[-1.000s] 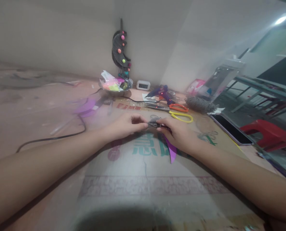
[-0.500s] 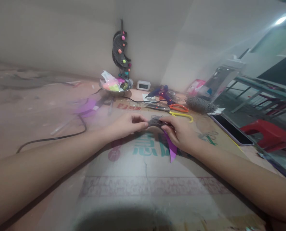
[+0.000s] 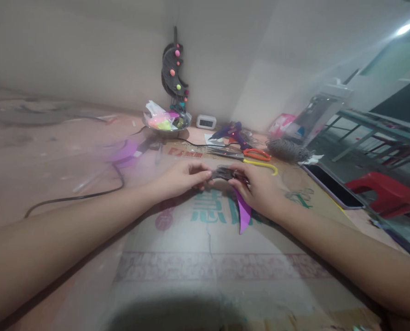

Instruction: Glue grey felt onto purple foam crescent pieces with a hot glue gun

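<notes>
Between my two hands, above the cardboard point(image 3: 177, 266), is a curved piece wound with grey yarn point(image 3: 223, 173). Its bare purple end point(image 3: 245, 214) tapers to a point and hangs below my right hand. My left hand point(image 3: 193, 177) pinches the grey-wound end between thumb and fingers. At the other side my right hand point(image 3: 256, 186) closes around the piece where grey meets purple, hiding part of it. Just beyond my hands lie scissors point(image 3: 256, 155) with orange and yellow handles. A bundle of grey yarn point(image 3: 287, 149) rests farther right.
Behind the scissors is a glue gun point(image 3: 234, 134) with its black cord. A bowl point(image 3: 166, 133) of colourful bits, a small digital clock point(image 3: 206, 122) and a grey crescent ornament point(image 3: 173, 71) stand by the wall. A phone point(image 3: 332, 185) lies right, near a red stool point(image 3: 384, 191).
The purple tip has swung slightly left, and more of the grey winding shows between my hands. My fingers have shifted a little on the piece.
</notes>
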A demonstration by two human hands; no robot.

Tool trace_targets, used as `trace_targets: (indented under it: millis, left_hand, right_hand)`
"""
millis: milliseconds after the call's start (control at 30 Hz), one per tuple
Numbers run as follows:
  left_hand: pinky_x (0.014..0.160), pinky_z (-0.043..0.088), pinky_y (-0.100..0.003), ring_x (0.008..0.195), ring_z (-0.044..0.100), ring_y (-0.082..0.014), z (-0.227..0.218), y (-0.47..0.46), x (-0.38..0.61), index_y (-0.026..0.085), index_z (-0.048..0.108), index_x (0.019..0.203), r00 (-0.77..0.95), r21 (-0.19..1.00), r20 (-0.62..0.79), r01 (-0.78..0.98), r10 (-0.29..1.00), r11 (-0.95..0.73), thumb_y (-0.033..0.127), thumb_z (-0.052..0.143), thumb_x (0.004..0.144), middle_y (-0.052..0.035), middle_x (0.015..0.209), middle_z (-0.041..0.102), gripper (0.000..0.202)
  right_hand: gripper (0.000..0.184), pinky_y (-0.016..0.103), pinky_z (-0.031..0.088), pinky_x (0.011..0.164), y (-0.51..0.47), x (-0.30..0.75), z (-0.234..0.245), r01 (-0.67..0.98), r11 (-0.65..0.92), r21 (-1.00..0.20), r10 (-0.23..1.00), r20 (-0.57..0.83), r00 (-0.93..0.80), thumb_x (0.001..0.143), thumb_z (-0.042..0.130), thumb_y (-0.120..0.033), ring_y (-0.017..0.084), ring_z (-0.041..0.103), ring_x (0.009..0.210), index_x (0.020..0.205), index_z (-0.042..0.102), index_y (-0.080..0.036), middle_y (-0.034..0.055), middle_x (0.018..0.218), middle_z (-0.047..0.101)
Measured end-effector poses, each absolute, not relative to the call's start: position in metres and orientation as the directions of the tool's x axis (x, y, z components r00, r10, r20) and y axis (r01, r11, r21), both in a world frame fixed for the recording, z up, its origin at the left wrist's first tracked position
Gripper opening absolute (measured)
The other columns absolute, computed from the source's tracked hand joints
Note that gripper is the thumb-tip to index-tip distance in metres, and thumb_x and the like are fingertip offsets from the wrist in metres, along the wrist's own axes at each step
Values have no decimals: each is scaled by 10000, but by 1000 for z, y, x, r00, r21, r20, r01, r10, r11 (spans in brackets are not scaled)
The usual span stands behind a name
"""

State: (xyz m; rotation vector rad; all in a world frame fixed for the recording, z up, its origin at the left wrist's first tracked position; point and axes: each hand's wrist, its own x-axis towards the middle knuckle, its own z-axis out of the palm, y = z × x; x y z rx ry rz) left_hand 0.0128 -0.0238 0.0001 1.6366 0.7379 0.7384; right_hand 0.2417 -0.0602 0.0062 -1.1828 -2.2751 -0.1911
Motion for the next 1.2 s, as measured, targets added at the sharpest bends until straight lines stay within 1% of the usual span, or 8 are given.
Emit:
trace_targets:
  millis: [133,233,367,500,600,700,933,1200]
  left_hand:
    - [579,439,-218,586,542,-76,-3,-21,13,131,624,914,606,982,95,75,790,-175,298,559,878,-35,787,680,183]
    - [563,429,-212,572,523,-72,-3,-22,12,131,630,922,590,979,91,95,803,-181,299,560,878,-30,773,673,187]
    - [546,423,-211,568,529,-80,-2,-22,12,134,630,922,566,981,93,88,819,-172,322,569,868,-28,764,668,205]
    - [547,424,-207,557,527,-76,-1,-22,12,123,644,914,539,984,86,87,838,-157,340,549,879,-39,775,673,240]
    - [565,442,-219,571,542,-86,2,-23,12,117,652,951,506,990,83,55,858,-128,370,497,904,-51,784,681,300]
    - [564,436,-218,598,556,-96,4,-24,11,125,653,849,508,981,77,115,858,-156,388,520,885,-55,788,682,297]
    - [541,409,-206,569,534,-95,2,-23,11,140,614,755,525,961,99,171,846,-219,347,595,838,2,629,590,224]
    - [598,435,-225,602,546,-102,6,-27,11,138,628,709,510,976,79,137,857,-172,323,512,861,-31,700,640,266]
  right_hand:
    - [252,333,476,663,-59,243,5,789,526,-318,778,553,-296,908,508,-317,198,617,746,1134,520,-205,64,893,668]
    - [198,304,445,627,-58,243,6,757,474,-449,818,543,-190,883,550,-354,168,560,696,1017,482,-224,18,806,591]
    - [215,279,395,577,-54,242,6,699,433,-569,869,470,-155,828,618,-335,140,492,638,846,428,-236,-24,715,506]
    - [140,271,392,553,-49,243,2,582,408,-704,904,401,-148,844,555,-261,136,504,628,823,418,-238,-26,705,516]
    - [114,274,409,567,-48,243,2,563,402,-722,902,417,-109,839,546,-234,139,517,647,813,435,-234,-19,720,536]
    - [127,275,412,566,-49,244,2,577,389,-718,901,427,-76,840,557,-248,136,510,633,804,436,-233,-18,726,550]
    - [140,281,424,580,-49,243,2,588,408,-698,887,455,-75,841,565,-259,141,531,648,797,435,-234,-13,739,582]
    - [135,278,424,574,-51,242,5,609,406,-682,886,458,-77,837,561,-246,138,527,636,787,436,-235,-18,715,574]
